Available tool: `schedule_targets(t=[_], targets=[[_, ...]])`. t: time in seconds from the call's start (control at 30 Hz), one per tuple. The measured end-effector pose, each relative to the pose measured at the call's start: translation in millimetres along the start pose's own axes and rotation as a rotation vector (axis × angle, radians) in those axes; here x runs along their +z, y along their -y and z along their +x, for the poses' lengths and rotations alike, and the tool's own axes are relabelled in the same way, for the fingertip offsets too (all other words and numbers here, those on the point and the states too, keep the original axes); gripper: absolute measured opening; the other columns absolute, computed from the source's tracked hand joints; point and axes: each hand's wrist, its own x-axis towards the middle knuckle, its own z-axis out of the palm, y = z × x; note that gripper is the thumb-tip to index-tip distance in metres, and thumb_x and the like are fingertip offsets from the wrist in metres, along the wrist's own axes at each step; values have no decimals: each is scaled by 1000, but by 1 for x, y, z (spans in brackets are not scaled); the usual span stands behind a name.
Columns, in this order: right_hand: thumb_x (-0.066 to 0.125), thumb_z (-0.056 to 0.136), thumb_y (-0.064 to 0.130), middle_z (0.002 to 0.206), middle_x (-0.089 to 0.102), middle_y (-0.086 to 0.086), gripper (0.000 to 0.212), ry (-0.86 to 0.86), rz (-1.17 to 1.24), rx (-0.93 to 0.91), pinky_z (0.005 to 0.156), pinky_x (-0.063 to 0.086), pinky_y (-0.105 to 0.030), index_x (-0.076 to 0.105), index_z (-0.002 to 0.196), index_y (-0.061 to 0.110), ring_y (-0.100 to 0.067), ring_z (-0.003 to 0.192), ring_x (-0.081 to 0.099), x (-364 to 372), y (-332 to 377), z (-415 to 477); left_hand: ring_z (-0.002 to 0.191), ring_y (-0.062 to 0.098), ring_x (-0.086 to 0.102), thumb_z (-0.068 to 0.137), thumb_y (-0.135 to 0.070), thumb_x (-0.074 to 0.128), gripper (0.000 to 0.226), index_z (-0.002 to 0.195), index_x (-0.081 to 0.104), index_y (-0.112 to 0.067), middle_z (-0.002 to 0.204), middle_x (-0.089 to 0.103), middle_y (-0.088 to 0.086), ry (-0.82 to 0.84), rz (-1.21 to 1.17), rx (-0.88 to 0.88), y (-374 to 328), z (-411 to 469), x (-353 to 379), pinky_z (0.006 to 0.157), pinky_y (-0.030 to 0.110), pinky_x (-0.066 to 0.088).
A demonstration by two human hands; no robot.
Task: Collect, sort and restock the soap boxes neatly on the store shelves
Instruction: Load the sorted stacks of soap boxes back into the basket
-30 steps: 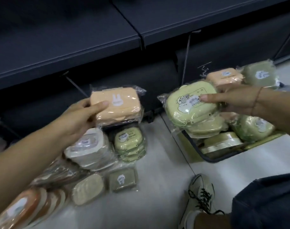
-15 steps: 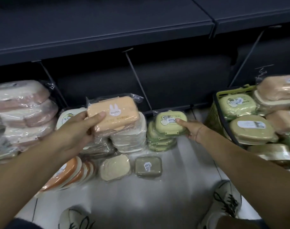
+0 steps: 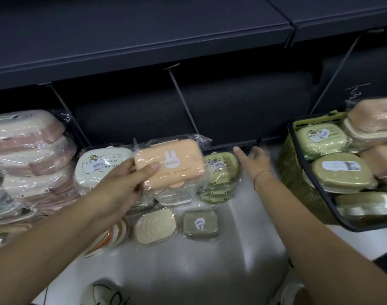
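Observation:
My left hand (image 3: 124,183) grips an orange soap box (image 3: 172,162) with a white bunny print, wrapped in clear plastic, above a pile of pale boxes. Just right of it stands a stack of green soap boxes (image 3: 221,177) on the floor. My right hand (image 3: 253,160) hovers beside that stack's right side with fingers extended and holds nothing. A white box with a cartoon label (image 3: 102,166) lies behind my left hand. A green basket (image 3: 298,170) at the right holds several green and orange boxes.
Dark shelves (image 3: 144,36) run across the top, with slanted wire dividers (image 3: 181,100) below. Pink and cream boxes (image 3: 27,150) are piled at the left. A cream box (image 3: 156,225), an olive box (image 3: 200,224) and orange-rimmed lids (image 3: 113,236) lie on the floor. My shoes (image 3: 104,293) show below.
My right hand carried a green box from the basket to the green stack, set it on top and let go. The view swung left. My left hand kept holding the orange box.

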Motion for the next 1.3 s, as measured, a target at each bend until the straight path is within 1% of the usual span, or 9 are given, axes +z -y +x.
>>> schedule_targets(t=[0.1, 0.23, 0.37, 0.47, 0.6, 0.67, 0.8, 1.07, 1.3], targets=[[62, 82, 61, 119, 60, -1, 55, 163, 533, 23, 100, 44, -37, 57, 117, 19, -12, 99, 58, -22, 14, -36, 103, 17, 67, 67, -27, 73, 68, 131, 54, -13, 117, 69, 5, 48, -16, 27, 6, 14, 43, 82, 26, 57], [50, 83, 64, 134, 58, -13, 77, 516, 1018, 82, 100, 50, -38, 50, 138, 9, -26, 121, 57, -42, -7, -70, 101, 17, 68, 78, -19, 77, 59, 131, 51, -16, 118, 68, 4, 145, -21, 35, 26, 30, 125, 79, 26, 56], [64, 81, 36, 110, 71, -11, 54, 332, 1134, 261, 75, 59, -28, 59, 126, 6, -19, 91, 71, -60, -41, -52, 96, 13, 65, 93, -33, 63, 18, 109, 53, -35, 112, 64, -3, 159, 314, 115, 57, 40, 172, 76, 24, 56], [66, 83, 31, 85, 75, -5, 38, 109, 1131, 411, 66, 59, -27, 63, 116, 12, -19, 80, 68, -59, -77, -30, 146, 22, 23, 100, -54, 36, 59, 151, 29, -24, 158, 24, 6, 123, 1010, 241, 84, 66, 167, 118, 35, 19], [68, 84, 30, 82, 75, -3, 32, -48, 1207, 515, 63, 58, -30, 64, 113, 17, -18, 73, 72, -47, -117, -2, 149, 24, -18, 98, -62, 23, 73, 156, -5, -27, 163, -16, 4, 157, 1544, 381, 117, 101, 146, 120, 40, -11], [61, 92, 26, 67, 73, 2, 6, -51, 1117, 501, 50, 55, -23, 64, 94, 21, -12, 57, 70, -41, -128, 15, 143, 23, -29, 95, -68, 18, 77, 151, -18, -31, 160, -25, 4, 162, 1630, 397, 130, 106, 139, 118, 40, -14], [65, 92, 24, 58, 69, 0, 23, -33, 873, 552, 46, 52, -21, 66, 70, 15, -12, 54, 66, -32, -141, 55, 139, 24, -34, 80, -72, -8, 81, 146, -27, -30, 154, -33, 3, 113, 1724, 490, 144, 107, 132, 113, 40, -18], [58, 85, 60, 137, 50, -12, 70, -94, -272, 360, 86, 40, -31, 47, 139, 16, -31, 123, 49, -15, -151, 95, 146, 36, 13, 92, -64, 21, 78, 154, 15, -17, 160, 21, 18, -15, 1753, 584, 164, 112, 133, 118, 51, 15], [49, 99, 32, 150, 35, -19, 54, 61, -418, 234, 107, 27, -28, 39, 143, 4, -29, 138, 33, -19, -120, 69, 146, 35, 14, 90, -65, 22, 78, 153, 23, -18, 159, 25, 16, 46, 1729, 557, 157, 110, 132, 119, 48, 16]])
